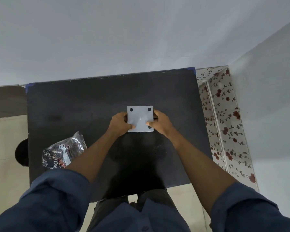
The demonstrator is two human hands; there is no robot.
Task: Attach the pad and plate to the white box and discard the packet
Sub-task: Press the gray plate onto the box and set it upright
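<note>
Head view: square white box [140, 118], dark corner dots.

table [74, 104] bare left, right, behind white box [140, 118] | packet [64, 150] near-left

Black table [74, 106], floral wall panel [224, 123]

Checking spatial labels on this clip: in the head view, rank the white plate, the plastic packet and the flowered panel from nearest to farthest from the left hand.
From the left hand:
1. White plate, gripped at its left edge.
2. Plastic packet, lower left on the black table.
3. Flowered panel, beyond the table's right edge.
</note>
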